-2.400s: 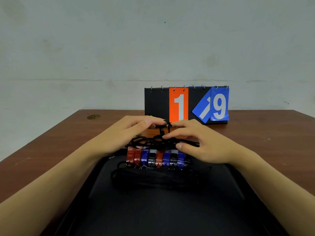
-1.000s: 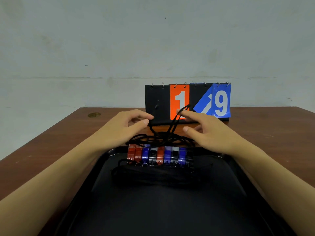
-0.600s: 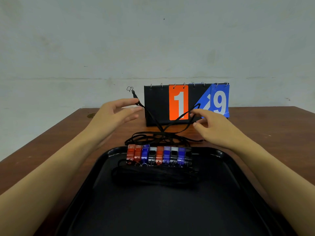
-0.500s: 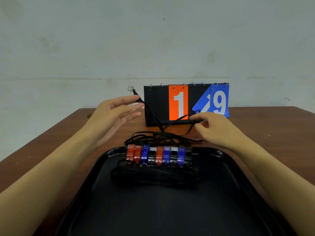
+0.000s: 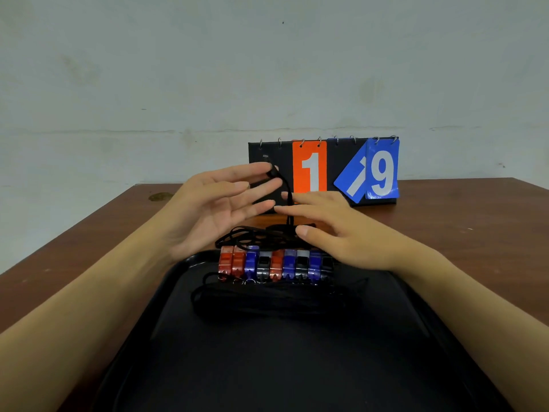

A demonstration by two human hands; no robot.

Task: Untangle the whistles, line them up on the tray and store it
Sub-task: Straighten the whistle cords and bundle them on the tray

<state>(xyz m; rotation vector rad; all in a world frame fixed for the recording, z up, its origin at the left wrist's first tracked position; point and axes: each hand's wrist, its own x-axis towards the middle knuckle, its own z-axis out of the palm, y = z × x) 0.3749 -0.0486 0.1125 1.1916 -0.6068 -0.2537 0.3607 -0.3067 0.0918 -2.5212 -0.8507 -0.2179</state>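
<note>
We see a brown table (image 5: 463,233) bearing a black tray (image 5: 267,367), with a flip scoreboard (image 5: 323,171) standing behind it. At the tray's far edge a row of red, blue and black whistles (image 5: 273,264) lies side by side, their black cords (image 5: 255,234) heaped just beyond them. Our left hand (image 5: 214,209) pinches one cord end between thumb and fingertips, while our right hand (image 5: 338,230) hovers flat and unclenched over the heap.

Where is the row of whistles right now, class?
In the head view, the row of whistles sits on the black tray at its far edge, centre frame, just in front of the tangled black cords and below both hands.
</note>
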